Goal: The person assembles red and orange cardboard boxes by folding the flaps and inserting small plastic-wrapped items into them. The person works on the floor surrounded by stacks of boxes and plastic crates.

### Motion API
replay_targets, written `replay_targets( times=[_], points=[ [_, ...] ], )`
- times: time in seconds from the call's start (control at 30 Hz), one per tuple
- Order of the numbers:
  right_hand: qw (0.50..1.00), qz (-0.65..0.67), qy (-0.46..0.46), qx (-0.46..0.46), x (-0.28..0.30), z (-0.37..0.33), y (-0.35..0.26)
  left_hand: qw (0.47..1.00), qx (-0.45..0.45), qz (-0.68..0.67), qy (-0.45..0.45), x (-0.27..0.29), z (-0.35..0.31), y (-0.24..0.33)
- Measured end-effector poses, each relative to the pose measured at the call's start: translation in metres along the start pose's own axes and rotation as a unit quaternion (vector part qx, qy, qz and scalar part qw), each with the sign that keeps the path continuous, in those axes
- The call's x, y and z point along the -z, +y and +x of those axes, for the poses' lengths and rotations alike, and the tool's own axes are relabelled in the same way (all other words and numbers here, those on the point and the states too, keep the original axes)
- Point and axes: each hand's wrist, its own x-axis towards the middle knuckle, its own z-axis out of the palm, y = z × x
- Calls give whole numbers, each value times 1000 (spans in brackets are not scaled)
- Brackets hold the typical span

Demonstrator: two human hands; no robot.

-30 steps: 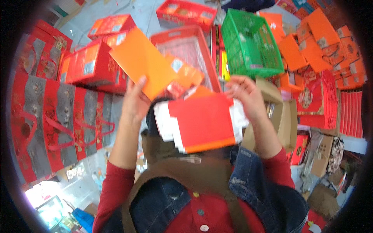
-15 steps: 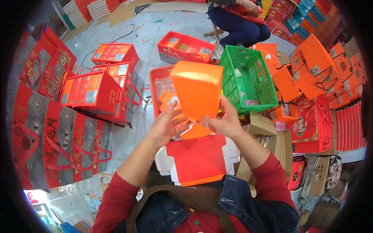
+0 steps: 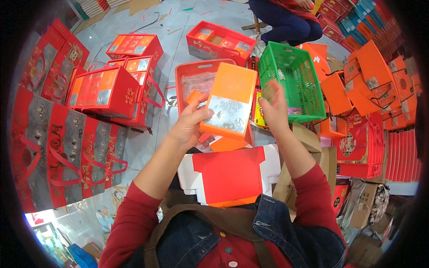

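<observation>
An orange box [image 3: 233, 85] with a silver patterned panel is held tilted over a red plastic basket [image 3: 180, 85]. My left hand [image 3: 190, 123] grips its left edge, thumb on the silver panel and fingers behind. To the right of the box, my right hand [image 3: 275, 109] is raised with its fingers apart and nothing in it, slightly blurred. Across my lap lies a partly folded carton [image 3: 233, 175], red inside with white side flaps. Between it and the box shows some orange card [image 3: 225, 144]. Clear plastic wrapping [image 3: 199, 82] lies in the basket, partly hidden by the box.
A green plastic crate [image 3: 315, 85] stands right of the basket. Filled red gift boxes [image 3: 107, 91] and red-grey gift bags [image 3: 62, 156] line the left. Orange bags [image 3: 364, 89] and an open brown carton [image 3: 308, 163] are on the right. Ahead, a person [image 3: 286, 20] sits.
The orange box has been turned, so its silver panel now shows. My left hand has taken hold of its edge. My right hand has come off it, moving up and right.
</observation>
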Motion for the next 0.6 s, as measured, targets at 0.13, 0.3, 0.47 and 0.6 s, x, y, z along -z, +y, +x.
replay_targets(
  times=[0.13,0.3,0.47,0.6],
  points=[
    [892,316,-130,-296,-9,-15,11,999,-5,-23,39,-7,14,-21],
    [919,259,-85,-284,-2,13,64,973,8,70,219,-9,24,-68],
    [926,27,-93,-365,-3,80,118,745,-69,656,-100,-16,1,-103],
    [909,-11,-102,-403,-36,115,192,682,-68,719,-120,-18,-4,-108]
  ],
)
